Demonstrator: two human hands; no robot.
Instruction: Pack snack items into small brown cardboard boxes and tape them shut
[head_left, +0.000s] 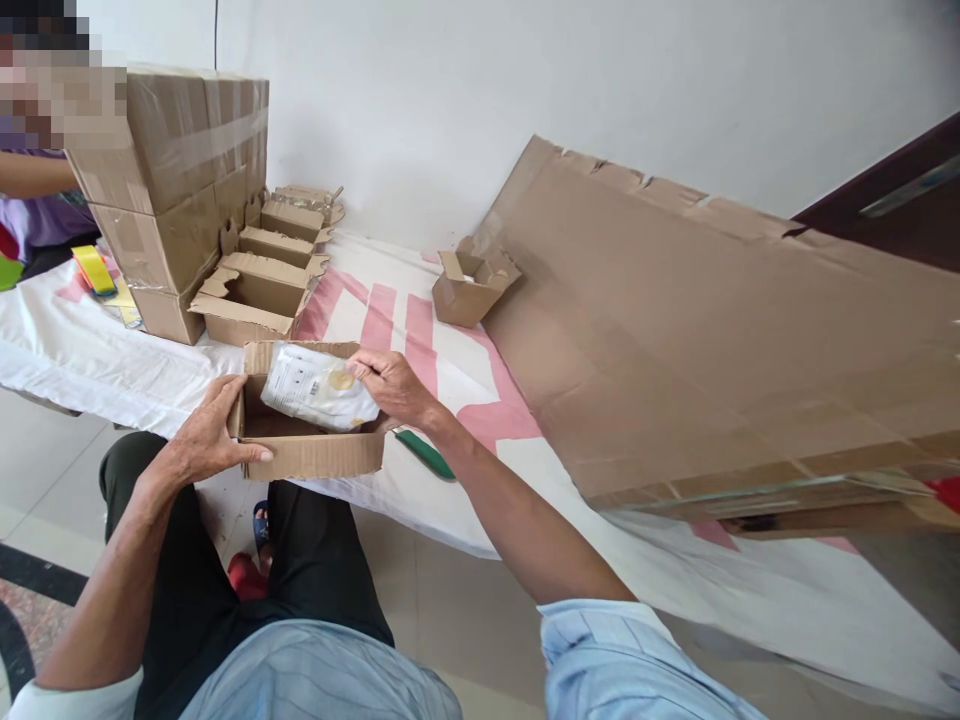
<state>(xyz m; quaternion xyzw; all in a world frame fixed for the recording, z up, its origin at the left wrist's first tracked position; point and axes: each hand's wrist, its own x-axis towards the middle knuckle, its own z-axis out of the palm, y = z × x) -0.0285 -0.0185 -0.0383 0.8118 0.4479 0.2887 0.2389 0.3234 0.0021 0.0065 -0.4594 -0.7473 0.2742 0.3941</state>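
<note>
White cloth-covered bench with pink patterning (465,515) carries everything. Large flat brown cardboard panel (675,340) leans at right. Left: tall stack of taped brown cardboard boxes (176,150), then a row of open brown cardboard boxes (259,290). Open brown corrugated cardboard box (315,457) at bench's near edge; left hand (206,435) grips its left end, thumb over near wall. Right hand (394,385) closed in a pinch on white plastic packet with printed label (307,387), which sits tilted in the box mouth; in or out, can't tell. Good handling, my judgement: brace box firmly, pinch edge only, align packet with walls, clear the rim. Smallest: green slim object (425,454), just beside box.
</note>
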